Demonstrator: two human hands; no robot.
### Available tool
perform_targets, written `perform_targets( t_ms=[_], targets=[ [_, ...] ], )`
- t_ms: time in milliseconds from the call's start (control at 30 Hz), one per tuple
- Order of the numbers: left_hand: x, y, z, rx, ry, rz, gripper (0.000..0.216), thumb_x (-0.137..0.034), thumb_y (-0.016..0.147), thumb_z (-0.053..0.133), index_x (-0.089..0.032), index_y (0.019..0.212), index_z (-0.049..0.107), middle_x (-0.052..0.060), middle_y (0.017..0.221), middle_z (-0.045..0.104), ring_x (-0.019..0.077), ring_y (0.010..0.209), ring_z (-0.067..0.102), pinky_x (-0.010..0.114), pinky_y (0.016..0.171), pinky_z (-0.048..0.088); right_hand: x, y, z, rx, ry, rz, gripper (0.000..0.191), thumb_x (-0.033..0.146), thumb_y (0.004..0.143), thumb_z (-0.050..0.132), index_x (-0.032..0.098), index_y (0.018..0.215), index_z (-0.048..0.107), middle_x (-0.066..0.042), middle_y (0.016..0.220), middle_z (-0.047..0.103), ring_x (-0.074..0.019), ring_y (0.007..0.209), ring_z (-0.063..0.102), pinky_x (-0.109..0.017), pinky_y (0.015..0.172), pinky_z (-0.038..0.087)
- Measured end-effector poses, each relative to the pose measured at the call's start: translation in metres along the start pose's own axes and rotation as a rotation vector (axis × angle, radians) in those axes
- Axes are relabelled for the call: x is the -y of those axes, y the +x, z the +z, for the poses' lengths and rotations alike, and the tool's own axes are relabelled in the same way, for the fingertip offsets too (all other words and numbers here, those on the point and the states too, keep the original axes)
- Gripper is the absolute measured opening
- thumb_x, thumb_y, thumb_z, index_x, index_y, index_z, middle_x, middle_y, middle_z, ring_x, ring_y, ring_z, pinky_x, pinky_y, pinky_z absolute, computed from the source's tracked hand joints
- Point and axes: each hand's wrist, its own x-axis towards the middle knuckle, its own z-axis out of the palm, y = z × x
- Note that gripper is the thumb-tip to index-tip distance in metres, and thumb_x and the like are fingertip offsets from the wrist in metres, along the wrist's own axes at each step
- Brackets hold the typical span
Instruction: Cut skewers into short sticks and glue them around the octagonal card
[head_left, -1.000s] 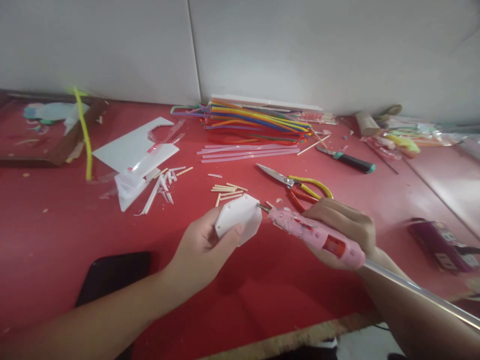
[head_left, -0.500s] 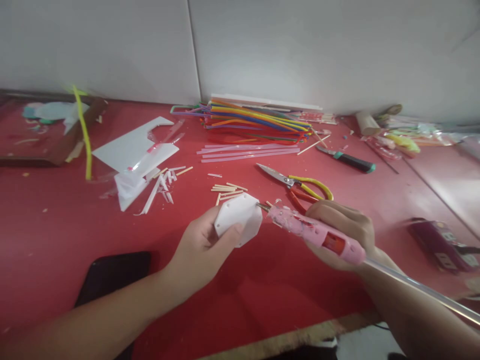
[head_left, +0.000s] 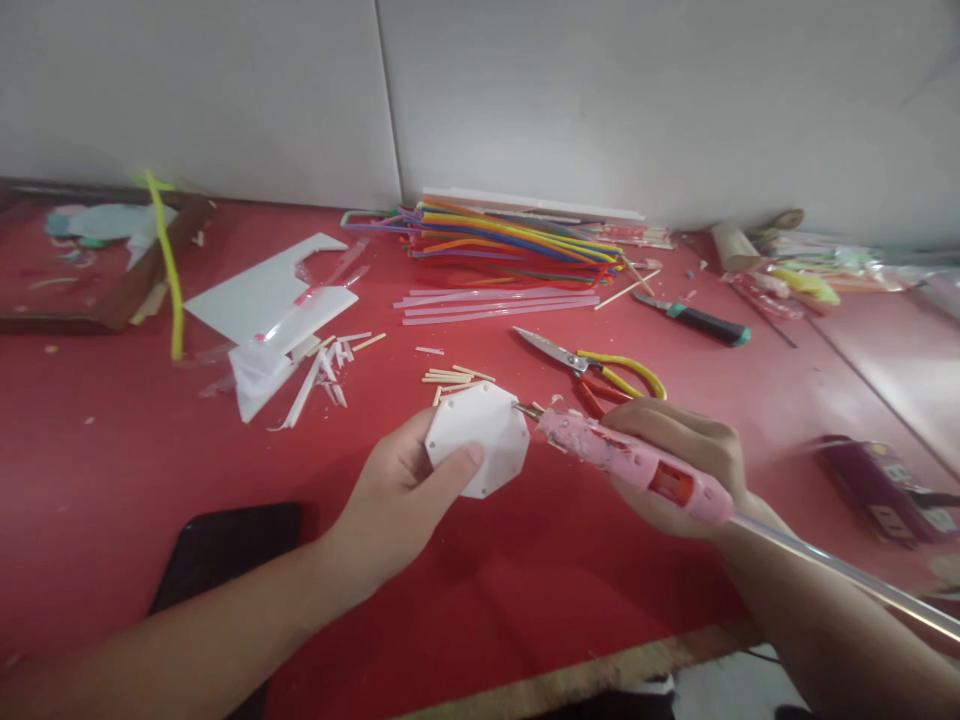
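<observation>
My left hand (head_left: 401,490) pinches a white octagonal foam piece (head_left: 480,440) just above the red table (head_left: 112,460), thumb on its front face. My right hand (head_left: 686,455) is wrapped round a pink hot glue gun (head_left: 634,462) with a clear glue stick (head_left: 840,575) trailing from its back. The gun's metal nozzle (head_left: 527,410) touches the upper right edge of the foam piece.
Yellow-and-red scissors (head_left: 592,368), short wooden sticks (head_left: 454,380), coloured straws (head_left: 510,245) and a green-handled knife (head_left: 697,320) lie behind the hands. White foam sheets and scraps (head_left: 277,310) are at the left, a black phone (head_left: 217,555) near my left forearm, a purple box (head_left: 877,485) at the right.
My left hand has turned the foam piece so its octagonal face now shows flat toward me. The glue gun's nozzle stays at its right edge, shifted slightly upward.
</observation>
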Motion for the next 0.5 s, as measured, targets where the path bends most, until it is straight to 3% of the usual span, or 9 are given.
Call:
perform_targets(
  t_ms=[167,333,500],
  targets=[
    [0.0046,-0.0005,0.0003,-0.002,-0.137,-0.032,0.033,-0.033,0.086,0.068,-0.025,0.118,0.064,0.003,0.112,0.073,0.0198,0.101,0.069,0.024,0.082,0.056,-0.0028,-0.0035,0.0020,-0.017,0.026,0.025,0.027,0.013,0.073,0.059,0.020,0.099,0.058,-0.007,0.080,0.065,-0.0186,0.066,0.063,-0.032,0.058,0.052],
    [-0.0004,-0.0007,0.0003,-0.004,-0.035,0.020,0.030,-0.032,0.088,0.065,-0.025,0.117,0.065,0.002,0.112,0.074,0.0180,0.102,0.069,0.021,0.082,0.056,-0.0006,-0.0039,0.0015,-0.011,0.056,0.082,0.024,0.013,0.074,0.060,0.022,0.097,0.058,-0.004,0.078,0.064,-0.0169,0.062,0.061,-0.031,0.054,0.050],
    [-0.0024,0.0002,-0.0005,0.024,0.040,0.096,0.028,-0.028,0.090,0.061,-0.027,0.118,0.063,0.000,0.112,0.074,0.0155,0.101,0.069,0.019,0.084,0.055,0.0024,-0.0025,-0.0003,0.001,0.180,0.194,0.010,0.013,0.076,0.056,0.023,0.080,0.057,-0.001,0.069,0.061,-0.0153,0.057,0.059,-0.028,0.049,0.044]
  ],
)
